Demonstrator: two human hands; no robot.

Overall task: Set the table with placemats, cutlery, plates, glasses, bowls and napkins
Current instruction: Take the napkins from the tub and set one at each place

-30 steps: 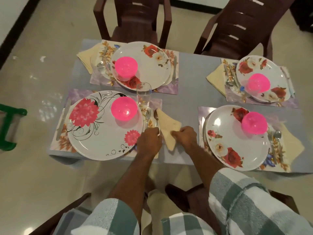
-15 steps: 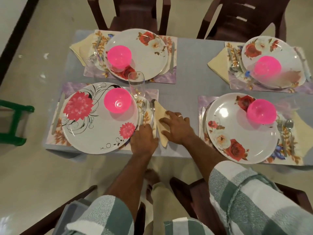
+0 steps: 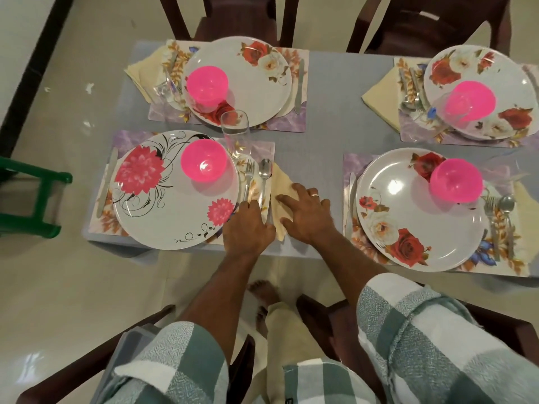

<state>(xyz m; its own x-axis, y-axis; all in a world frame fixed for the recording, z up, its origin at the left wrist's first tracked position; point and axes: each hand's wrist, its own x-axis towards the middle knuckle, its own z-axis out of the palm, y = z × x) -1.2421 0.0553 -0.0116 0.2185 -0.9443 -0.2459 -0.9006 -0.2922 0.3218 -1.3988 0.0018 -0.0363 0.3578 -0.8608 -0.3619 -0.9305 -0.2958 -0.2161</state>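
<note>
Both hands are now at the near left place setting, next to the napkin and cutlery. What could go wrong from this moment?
1. The tall glass stands close behind the fork and spoon; a reach forward could tip it.
2. The right hand lies flat on the napkin; sliding it could crumple the fold.
3. The left hand rests at the cutlery handles beside the plate, which overhangs the table edge and could be nudged.
</note>
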